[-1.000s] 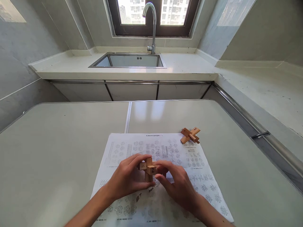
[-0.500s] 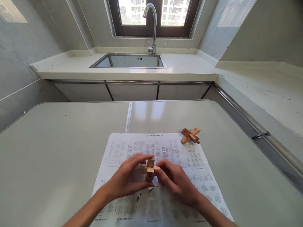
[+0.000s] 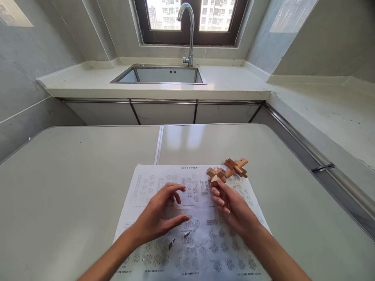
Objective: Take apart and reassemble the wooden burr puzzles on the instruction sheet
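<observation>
A wooden interlocking puzzle (image 3: 216, 175) is held at its near end by my right hand (image 3: 231, 205), with the thumb on it and the other fingers curled below. Just right of it, a second wooden puzzle (image 3: 236, 168), cross-shaped and marked 2, lies at the top right corner of the printed sheet. My left hand (image 3: 159, 214) is over the sheet's middle, thumb and fingers apart, nothing between them. The white sheet (image 3: 202, 234) shows rows of small printed diagrams and has small torn spots near its centre.
The sheet rests on a pale table (image 3: 73, 187) with a seam down its middle. Beyond the table are a white counter (image 3: 231, 76), a steel sink (image 3: 164, 75), a tap (image 3: 191, 35) and a window. Another counter (image 3: 331, 105) runs along the right.
My left hand has let go of the puzzle it held and stays in about the same place. My right hand has carried that puzzle up and right, beside the other one.
</observation>
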A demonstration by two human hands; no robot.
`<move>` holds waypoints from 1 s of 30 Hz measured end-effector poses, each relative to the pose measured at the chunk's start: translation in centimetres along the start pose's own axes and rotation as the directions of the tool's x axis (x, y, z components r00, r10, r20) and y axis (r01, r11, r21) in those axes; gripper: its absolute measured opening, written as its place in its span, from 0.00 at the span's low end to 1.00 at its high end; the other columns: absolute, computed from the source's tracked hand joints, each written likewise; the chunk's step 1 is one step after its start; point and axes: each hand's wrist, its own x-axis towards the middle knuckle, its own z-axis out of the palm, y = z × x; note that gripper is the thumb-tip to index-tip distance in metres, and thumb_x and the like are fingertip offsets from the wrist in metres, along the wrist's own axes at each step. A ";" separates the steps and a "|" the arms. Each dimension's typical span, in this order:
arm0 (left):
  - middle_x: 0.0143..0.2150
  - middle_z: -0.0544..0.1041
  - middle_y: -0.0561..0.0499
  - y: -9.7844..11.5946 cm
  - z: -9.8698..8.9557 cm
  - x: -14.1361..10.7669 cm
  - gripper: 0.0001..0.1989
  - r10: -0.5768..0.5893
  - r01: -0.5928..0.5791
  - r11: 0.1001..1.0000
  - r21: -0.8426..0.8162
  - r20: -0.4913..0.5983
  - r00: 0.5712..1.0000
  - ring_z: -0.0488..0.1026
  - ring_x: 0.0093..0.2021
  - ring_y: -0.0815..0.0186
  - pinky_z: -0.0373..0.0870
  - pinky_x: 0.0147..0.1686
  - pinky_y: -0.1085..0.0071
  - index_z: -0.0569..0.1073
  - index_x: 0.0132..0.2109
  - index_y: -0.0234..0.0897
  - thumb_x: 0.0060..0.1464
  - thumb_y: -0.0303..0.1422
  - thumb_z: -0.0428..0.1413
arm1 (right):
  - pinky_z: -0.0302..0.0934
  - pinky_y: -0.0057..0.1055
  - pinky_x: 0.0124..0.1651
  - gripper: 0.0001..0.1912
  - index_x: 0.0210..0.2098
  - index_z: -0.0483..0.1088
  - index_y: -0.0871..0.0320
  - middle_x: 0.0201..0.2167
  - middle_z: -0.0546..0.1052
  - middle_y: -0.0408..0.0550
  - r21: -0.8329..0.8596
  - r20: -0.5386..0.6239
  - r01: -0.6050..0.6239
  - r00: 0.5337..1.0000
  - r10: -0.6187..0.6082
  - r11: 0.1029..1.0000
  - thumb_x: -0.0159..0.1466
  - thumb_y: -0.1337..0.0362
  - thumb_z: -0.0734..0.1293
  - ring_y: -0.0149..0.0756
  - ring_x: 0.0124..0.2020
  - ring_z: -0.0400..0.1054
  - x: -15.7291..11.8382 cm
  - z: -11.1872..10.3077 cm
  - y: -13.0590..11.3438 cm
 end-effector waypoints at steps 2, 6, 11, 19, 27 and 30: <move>0.57 0.74 0.48 0.0 0.0 0.0 0.29 0.000 0.000 1.000 0.016 0.008 1.000 0.76 0.44 0.64 0.77 0.48 0.64 0.66 0.65 0.51 0.60 0.34 0.67 | 0.56 0.13 0.14 0.20 0.34 0.73 0.59 0.26 0.69 0.38 0.085 0.004 -0.002 1.000 0.002 0.996 0.57 0.55 0.83 0.21 0.20 0.59 0.2 -0.3 -0.2; 0.57 0.74 0.48 0.0 0.0 0.0 0.27 0.004 -0.005 0.999 0.033 0.015 1.000 0.76 0.44 0.65 0.77 0.49 0.65 0.67 0.63 0.49 0.62 0.35 0.66 | 0.58 0.13 0.14 0.17 0.36 0.74 0.59 0.25 0.68 0.37 0.234 0.021 -0.004 1.000 0.000 0.972 0.59 0.58 0.82 0.20 0.19 0.58 0.5 -0.9 -0.4; 0.56 0.74 0.48 0.0 0.0 -0.1 0.25 0.006 -0.007 0.999 0.041 0.021 1.000 0.76 0.43 0.65 0.77 0.48 0.66 0.67 0.63 0.48 0.63 0.34 0.65 | 0.55 0.12 0.13 0.15 0.39 0.75 0.59 0.25 0.66 0.36 0.258 0.032 0.006 0.999 -0.014 0.966 0.61 0.59 0.80 0.20 0.18 0.55 0.6 -0.8 -0.7; 0.50 0.78 0.50 0.2 0.2 0.2 0.13 0.006 -0.009 0.999 0.052 0.058 0.998 0.77 0.42 0.66 0.74 0.48 0.66 0.71 0.57 0.45 0.67 0.33 0.60 | 0.53 0.16 0.16 0.19 0.37 0.72 0.57 0.26 0.69 0.37 -0.221 0.086 0.057 0.996 -0.039 0.974 0.61 0.51 0.79 0.22 0.20 0.60 -0.4 0.3 0.5; 0.41 0.80 0.50 0.1 0.2 0.4 0.06 -0.014 0.006 0.995 0.101 0.080 0.997 0.77 0.41 0.63 0.73 0.44 0.65 0.76 0.50 0.43 0.70 0.34 0.56 | 0.62 0.26 0.24 0.22 0.38 0.70 0.55 0.23 0.71 0.38 -0.567 0.261 0.258 0.957 -0.127 0.782 0.68 0.42 0.71 0.28 0.21 0.63 -1.2 1.1 1.4; 0.41 0.80 0.50 0.1 0.2 0.3 0.06 -0.023 0.014 0.994 0.107 0.080 0.997 0.77 0.42 0.63 0.73 0.44 0.65 0.76 0.50 0.43 0.70 0.33 0.55 | 0.62 0.27 0.24 0.23 0.38 0.70 0.55 0.24 0.71 0.39 -0.585 0.265 0.272 0.955 -0.137 0.764 0.67 0.40 0.70 0.29 0.21 0.63 -1.3 1.2 1.5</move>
